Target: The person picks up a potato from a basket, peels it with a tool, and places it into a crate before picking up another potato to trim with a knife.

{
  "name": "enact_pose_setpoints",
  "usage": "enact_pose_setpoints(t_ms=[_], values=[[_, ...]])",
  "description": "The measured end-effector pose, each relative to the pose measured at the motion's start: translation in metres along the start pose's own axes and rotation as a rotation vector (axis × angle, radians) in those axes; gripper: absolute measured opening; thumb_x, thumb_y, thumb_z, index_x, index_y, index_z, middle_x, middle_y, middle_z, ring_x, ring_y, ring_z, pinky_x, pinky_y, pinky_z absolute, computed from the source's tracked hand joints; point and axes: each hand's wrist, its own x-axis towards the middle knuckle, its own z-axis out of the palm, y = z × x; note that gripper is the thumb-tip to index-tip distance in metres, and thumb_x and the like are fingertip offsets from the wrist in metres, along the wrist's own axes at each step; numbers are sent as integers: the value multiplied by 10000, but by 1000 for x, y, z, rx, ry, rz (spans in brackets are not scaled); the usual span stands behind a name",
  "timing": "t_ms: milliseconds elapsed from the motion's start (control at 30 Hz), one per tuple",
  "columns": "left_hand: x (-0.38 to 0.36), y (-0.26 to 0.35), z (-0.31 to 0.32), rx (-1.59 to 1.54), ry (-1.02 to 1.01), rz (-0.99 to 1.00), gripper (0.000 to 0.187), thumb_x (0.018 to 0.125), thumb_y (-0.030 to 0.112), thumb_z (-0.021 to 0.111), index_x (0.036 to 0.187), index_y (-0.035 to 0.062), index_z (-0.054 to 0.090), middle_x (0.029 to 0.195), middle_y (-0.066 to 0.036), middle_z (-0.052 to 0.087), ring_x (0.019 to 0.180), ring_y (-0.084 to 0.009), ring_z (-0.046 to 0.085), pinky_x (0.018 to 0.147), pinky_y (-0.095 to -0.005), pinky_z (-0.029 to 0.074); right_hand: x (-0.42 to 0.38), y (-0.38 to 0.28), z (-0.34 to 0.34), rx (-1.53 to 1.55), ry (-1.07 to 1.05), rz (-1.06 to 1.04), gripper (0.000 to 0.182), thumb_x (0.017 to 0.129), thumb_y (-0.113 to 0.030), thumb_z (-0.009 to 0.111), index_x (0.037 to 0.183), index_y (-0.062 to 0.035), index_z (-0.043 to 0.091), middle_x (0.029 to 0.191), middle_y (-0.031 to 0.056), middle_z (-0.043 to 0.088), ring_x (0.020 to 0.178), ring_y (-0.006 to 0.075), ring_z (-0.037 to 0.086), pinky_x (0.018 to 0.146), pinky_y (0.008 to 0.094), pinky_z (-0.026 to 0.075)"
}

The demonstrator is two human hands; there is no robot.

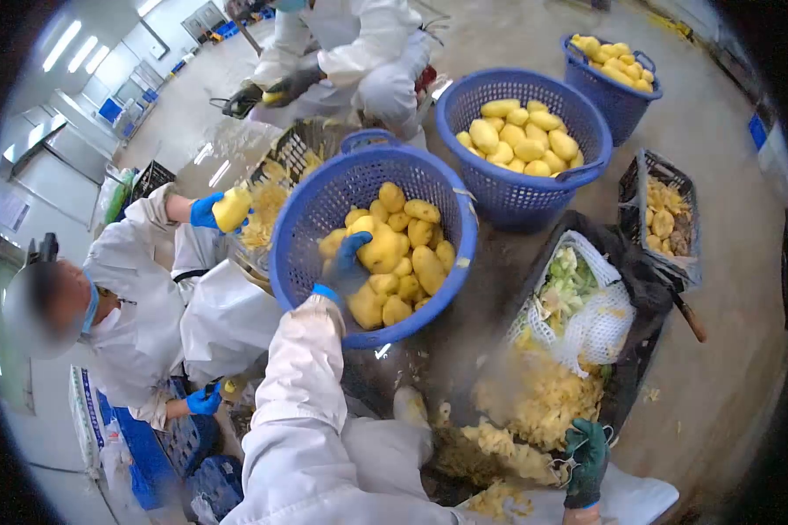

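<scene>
My left hand (346, 262), in a blue glove, reaches into a blue perforated basket (458, 293) of peeled potatoes (429, 267). Its fingers curl against a large yellow potato (382, 251) and are partly hidden. Low on the right, my right hand (588, 459) wears a dark green glove and is closed around a small tool with thin metal parts that looks like a peeler (569, 464). Just beyond that hand lies a heap of yellow peelings (543, 398), beside a white foam net (600, 328).
Two more blue baskets of peeled potatoes, one near (521, 210) and one farther off (613, 101), stand on the floor. A crate (670, 219) holds potatoes and scraps. A co-worker (140, 297) at left holds a potato (231, 210); another person (341, 52) works ahead.
</scene>
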Motion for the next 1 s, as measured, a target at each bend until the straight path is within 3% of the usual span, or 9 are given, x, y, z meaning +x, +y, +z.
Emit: enact_pose_setpoints(t_ms=[100,267,333,467,600,733,833,933,1000], values=[[-42,138,89,-981,-97,-416,594,878,505,520,1303,93,467,1232,-153,552,1119,-317,545,984,-442,437,-22,-13,9,161,-76,-51,227,891,-229,576,914,-14,647,784,60,637,672,145,597,599,245,465],[-122,208,172,-1382,-515,-395,695,875,622,463,1321,90,456,1240,-164,554,1142,-340,540,1010,-494,413,-54,-24,8,466,-138,-159,229,908,-225,571,926,-4,631,800,92,643,700,171,598,656,276,486],[-176,243,207,-1474,-434,-556,711,839,596,558,1316,79,452,1276,-193,518,1183,-370,498,1021,-527,398,-54,-25,-9,456,-364,-200,235,924,-222,555,967,2,614,848,109,650,773,189,616,750,301,503],[-261,223,259,-1554,-434,-729,704,827,557,599,1312,71,448,1266,-212,513,1156,-384,510,997,-524,426,-92,-61,5,498,-387,-343,246,953,-215,509,1012,2,611,872,52,613,805,164,598,816,271,480],[-325,212,294,-1454,-376,-819,649,844,542,576,1289,82,469,1234,-202,535,1126,-370,534,944,-509,471,-127,-71,29,53,-286,-757,246,905,-172,542,1090,-25,613,939,31,608,845,165,594,831,287,471],[-355,201,301,-1431,-476,-859,541,878,512,533,1260,130,505,1195,-118,580,1064,-294,585,878,-472,515,-125,-64,30,-354,-464,-1143,245,838,-113,582,1061,-20,618,992,112,636,843,189,621,761,300,496],[-363,211,299,-1340,-404,-920,504,883,489,526,1248,142,523,1200,-82,587,1029,-272,605,857,-434,531,-90,-55,14,-424,-302,-1179,196,804,-105,638,980,-22,619,853,79,623,714,138,604,668,267,488],[-362,183,297,-1387,-409,-899,489,919,476,488,1270,135,514,1215,-81,588,1047,-266,604,879,-427,525,-103,-56,18,43,-232,-842,157,836,-126,637,948,-18,618,836,72,625,718,141,610,636,274,490],[-364,182,297,-1411,-392,-909,493,934,476,468,1281,128,506,1221,-84,589,1049,-268,605,881,-432,523,-98,-43,23,36,-281,-923,252,922,-253,578,939,-5,622,834,55,634,715,128,606,646,260,483]])
